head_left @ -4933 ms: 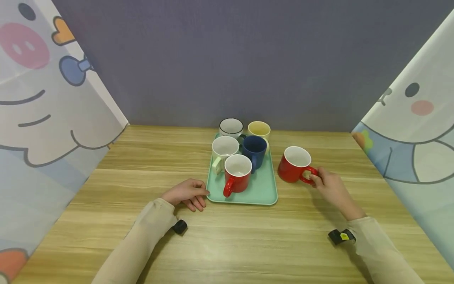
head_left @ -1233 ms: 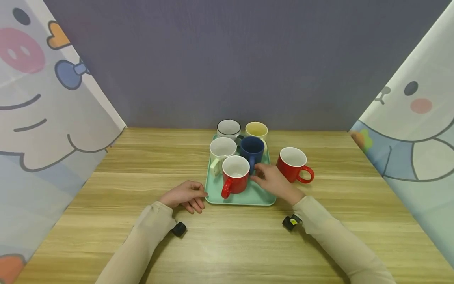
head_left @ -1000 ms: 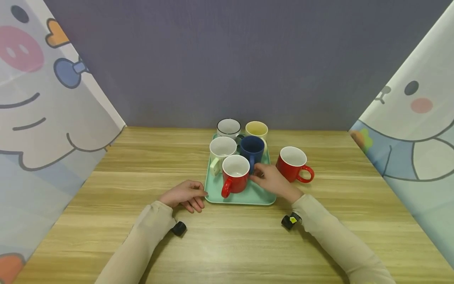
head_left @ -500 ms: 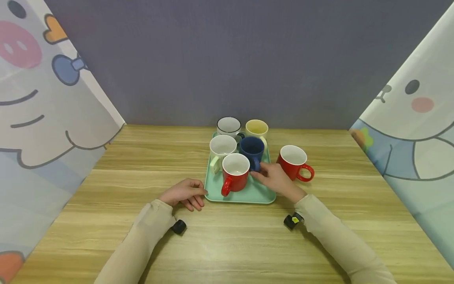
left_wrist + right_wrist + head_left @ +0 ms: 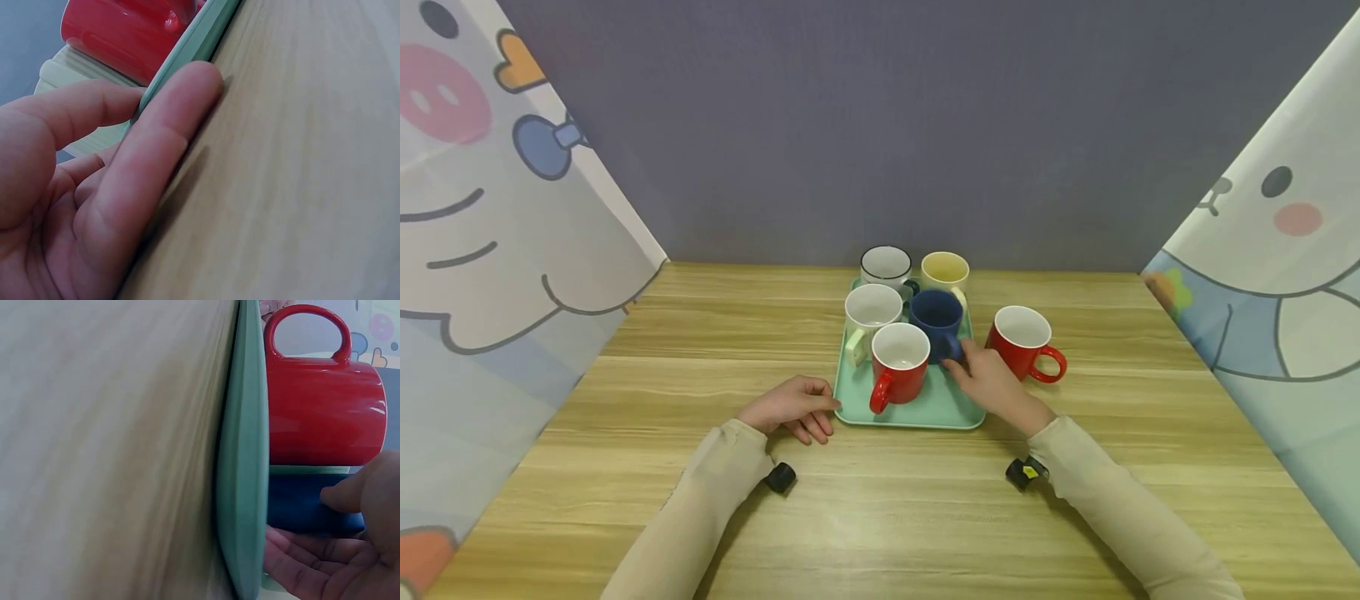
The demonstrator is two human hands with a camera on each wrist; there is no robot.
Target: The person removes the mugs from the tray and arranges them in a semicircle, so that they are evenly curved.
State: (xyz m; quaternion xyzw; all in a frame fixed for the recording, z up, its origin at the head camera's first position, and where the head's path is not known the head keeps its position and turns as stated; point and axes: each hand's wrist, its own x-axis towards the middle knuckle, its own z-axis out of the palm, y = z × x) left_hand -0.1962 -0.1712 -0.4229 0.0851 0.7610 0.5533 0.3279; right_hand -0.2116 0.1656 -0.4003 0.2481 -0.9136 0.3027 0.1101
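Note:
A mint-green tray (image 5: 951,408) lies on the table with several mugs standing on it. My right hand (image 5: 996,383) grips the handle of the dark blue mug (image 5: 934,321); in the right wrist view its thumb lies against the blue mug (image 5: 300,500). My left hand (image 5: 790,408) is at the tray's front left corner. In the left wrist view the thumb rests on the tray rim (image 5: 187,47) and a finger lies along its outer side, pinching it. A red mug (image 5: 898,383) stands in front on the tray, close to the blue one.
Also on the tray are a white mug with a pale green handle (image 5: 872,304), a black-rimmed white mug (image 5: 885,265) and a yellow mug (image 5: 945,271). Another red mug (image 5: 1011,354) stands on the wooden table (image 5: 880,517), right of the tray. A grey wall (image 5: 880,133) rises behind.
My right hand has left the red mug beside the tray and come to the blue mug. The blue mug's handle has swung from the front toward the right. My left hand stays put.

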